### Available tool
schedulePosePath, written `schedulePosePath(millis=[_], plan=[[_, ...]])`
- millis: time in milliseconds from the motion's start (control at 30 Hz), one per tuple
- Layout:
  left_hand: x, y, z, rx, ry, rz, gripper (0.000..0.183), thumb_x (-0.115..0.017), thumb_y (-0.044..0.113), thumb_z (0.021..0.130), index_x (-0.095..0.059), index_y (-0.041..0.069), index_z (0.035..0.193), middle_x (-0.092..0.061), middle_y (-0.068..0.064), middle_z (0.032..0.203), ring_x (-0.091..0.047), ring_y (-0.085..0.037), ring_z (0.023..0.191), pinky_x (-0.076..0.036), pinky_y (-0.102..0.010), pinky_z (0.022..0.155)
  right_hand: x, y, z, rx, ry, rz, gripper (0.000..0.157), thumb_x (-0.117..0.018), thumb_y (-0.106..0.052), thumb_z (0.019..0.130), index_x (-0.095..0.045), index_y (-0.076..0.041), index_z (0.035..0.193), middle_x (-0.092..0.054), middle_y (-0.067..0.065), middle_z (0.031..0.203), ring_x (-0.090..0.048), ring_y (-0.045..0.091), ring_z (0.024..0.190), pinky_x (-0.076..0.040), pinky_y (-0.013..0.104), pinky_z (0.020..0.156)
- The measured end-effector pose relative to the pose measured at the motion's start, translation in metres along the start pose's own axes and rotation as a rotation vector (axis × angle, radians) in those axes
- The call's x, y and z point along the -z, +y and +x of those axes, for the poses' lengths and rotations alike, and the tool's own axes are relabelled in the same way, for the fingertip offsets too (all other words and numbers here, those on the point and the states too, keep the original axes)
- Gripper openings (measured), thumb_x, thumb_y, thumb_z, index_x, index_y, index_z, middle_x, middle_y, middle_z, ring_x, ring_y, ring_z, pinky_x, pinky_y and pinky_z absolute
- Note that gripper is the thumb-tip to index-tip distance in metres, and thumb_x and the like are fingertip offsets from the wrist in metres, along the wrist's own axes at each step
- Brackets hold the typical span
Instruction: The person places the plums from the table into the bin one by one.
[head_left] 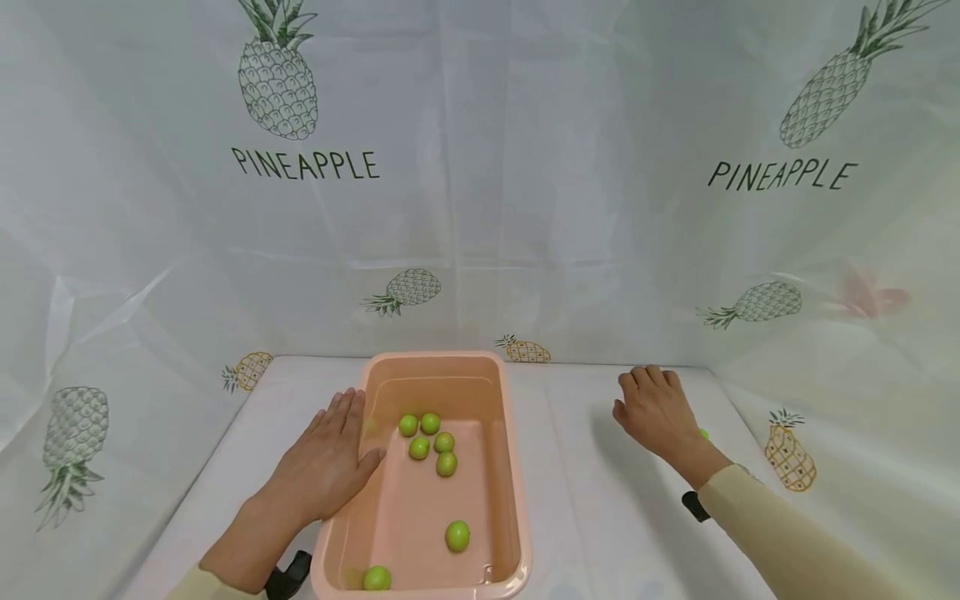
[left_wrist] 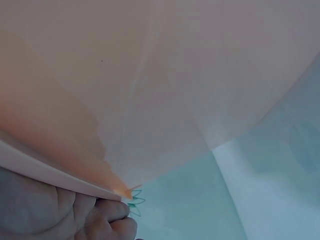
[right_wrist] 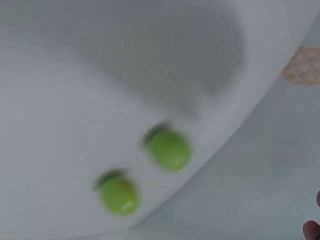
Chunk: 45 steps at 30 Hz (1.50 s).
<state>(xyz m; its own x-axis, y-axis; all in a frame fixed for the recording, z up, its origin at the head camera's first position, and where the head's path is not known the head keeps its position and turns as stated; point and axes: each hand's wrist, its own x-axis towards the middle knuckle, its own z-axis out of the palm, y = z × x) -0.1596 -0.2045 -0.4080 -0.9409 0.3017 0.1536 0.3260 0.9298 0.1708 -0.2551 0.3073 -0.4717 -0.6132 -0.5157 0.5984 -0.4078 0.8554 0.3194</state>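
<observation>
A pink plastic tub (head_left: 431, 575) holds several small round green fruits (head_left: 457, 536), most clustered toward its far half. My left hand (head_left: 322, 467) rests along the tub's left rim, fingers straight and thumb reaching over the inner side. In the left wrist view, the palm (left_wrist: 30, 205) lies against the tub's rim. My right hand (head_left: 656, 412) is over the right side of the table, fingers loosely bent, with nothing seen in them. Below it, two green fruits (right_wrist: 170, 150) lie on the white surface near its edge; in the head view the wrist mostly hides them.
The white table (head_left: 562, 500) ends at a hanging sheet (head_left: 480, 208) printed with pineapples, which rises behind it and along both sides. A dark wrist strap (head_left: 695, 506) sits on the right arm, another strap (head_left: 288, 575) on the left.
</observation>
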Motion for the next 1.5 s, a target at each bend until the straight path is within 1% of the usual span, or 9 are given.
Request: schedulePosePath(millis=[133,267,367,533,733,867,1100,1367,1500], plan=[[0.001,0.0,0.0,0.002,-0.003,0.0,0.085,-0.064,0.036,0.104,-0.028,-0.018,0.158,-0.033,-0.037,0.163,-0.032,-0.052,0.154,-0.034,-0.065,0.122,0.004,0.031,-0.033,-0.019,-0.134,-0.027,0.036,-0.076,-0.025,0.081,-0.055,0.002,0.092,-0.056,0.017,0.088,-0.055,0.041,0.088,-0.048,0.058,0.081],[0.002,0.001,0.0,0.003,-0.009,0.0,0.085,-0.064,0.036,0.104,-0.028,-0.018,0.158,-0.033,-0.037,0.163,-0.032,-0.052,0.153,-0.034,-0.065,0.122,0.011,0.055,-0.058,-0.052,-0.284,-0.029,0.041,-0.081,-0.028,0.083,-0.056,0.001,0.097,-0.057,0.016,0.094,-0.054,0.04,0.095,-0.046,0.061,0.088],[0.002,0.001,-0.001,0.002,-0.009,0.002,0.085,-0.064,0.036,0.104,-0.028,-0.018,0.158,-0.033,-0.038,0.163,-0.033,-0.052,0.153,-0.034,-0.065,0.122,0.012,0.069,-0.074,-0.071,-0.343,-0.032,0.039,-0.081,-0.027,0.082,-0.057,0.0,0.098,-0.058,0.015,0.096,-0.053,0.039,0.096,-0.046,0.062,0.089],[0.002,0.002,-0.001,-0.001,-0.009,0.0,0.085,-0.065,0.036,0.103,-0.029,-0.018,0.157,-0.033,-0.037,0.163,-0.033,-0.052,0.153,-0.035,-0.065,0.121,0.008,0.08,-0.095,-0.041,-0.358,-0.063,0.036,-0.079,-0.027,0.08,-0.057,-0.002,0.094,-0.058,0.013,0.092,-0.055,0.038,0.091,-0.049,0.061,0.083],[0.003,0.002,-0.001,0.007,-0.021,-0.003,0.085,-0.064,0.036,0.103,-0.028,-0.018,0.158,-0.032,-0.036,0.164,-0.032,-0.052,0.154,-0.034,-0.065,0.122,-0.001,0.08,-0.112,-0.009,-0.359,-0.079,0.042,-0.082,-0.029,0.077,-0.057,-0.002,0.097,-0.058,0.013,0.093,-0.056,0.037,0.09,-0.052,0.06,0.079],[0.002,0.002,-0.001,0.012,-0.027,-0.004,0.085,-0.064,0.036,0.103,-0.028,-0.017,0.158,-0.032,-0.036,0.164,-0.032,-0.052,0.154,-0.034,-0.065,0.122,-0.006,0.078,-0.116,-0.019,-0.35,-0.079,0.042,-0.081,-0.026,0.078,-0.056,-0.001,0.098,-0.056,0.014,0.093,-0.054,0.037,0.09,-0.051,0.06,0.081],[0.002,0.003,-0.001,0.006,-0.025,-0.002,0.085,-0.065,0.036,0.103,-0.027,-0.018,0.158,-0.032,-0.037,0.164,-0.032,-0.052,0.153,-0.034,-0.065,0.122,-0.009,0.074,-0.118,-0.069,-0.397,-0.088,0.041,-0.083,-0.023,0.08,-0.057,0.001,0.1,-0.058,0.015,0.094,-0.056,0.039,0.093,-0.05,0.061,0.084],[0.001,0.002,-0.001,0.006,-0.019,-0.001,0.086,-0.065,0.037,0.103,-0.028,-0.018,0.158,-0.033,-0.037,0.163,-0.033,-0.052,0.153,-0.035,-0.065,0.121,-0.013,0.072,-0.122,-0.091,-0.418,-0.106,0.043,-0.086,-0.023,0.08,-0.057,0.003,0.098,-0.055,0.014,0.089,-0.055,0.038,0.089,-0.05,0.061,0.082],[0.001,0.003,-0.001,0.008,-0.02,-0.002,0.086,-0.065,0.038,0.103,-0.028,-0.017,0.158,-0.033,-0.037,0.163,-0.032,-0.052,0.153,-0.035,-0.065,0.121,-0.014,0.074,-0.121,-0.144,-0.389,-0.11,0.044,-0.085,-0.022,0.08,-0.053,0.003,0.095,-0.051,0.014,0.086,-0.053,0.039,0.089,-0.048,0.062,0.083]])
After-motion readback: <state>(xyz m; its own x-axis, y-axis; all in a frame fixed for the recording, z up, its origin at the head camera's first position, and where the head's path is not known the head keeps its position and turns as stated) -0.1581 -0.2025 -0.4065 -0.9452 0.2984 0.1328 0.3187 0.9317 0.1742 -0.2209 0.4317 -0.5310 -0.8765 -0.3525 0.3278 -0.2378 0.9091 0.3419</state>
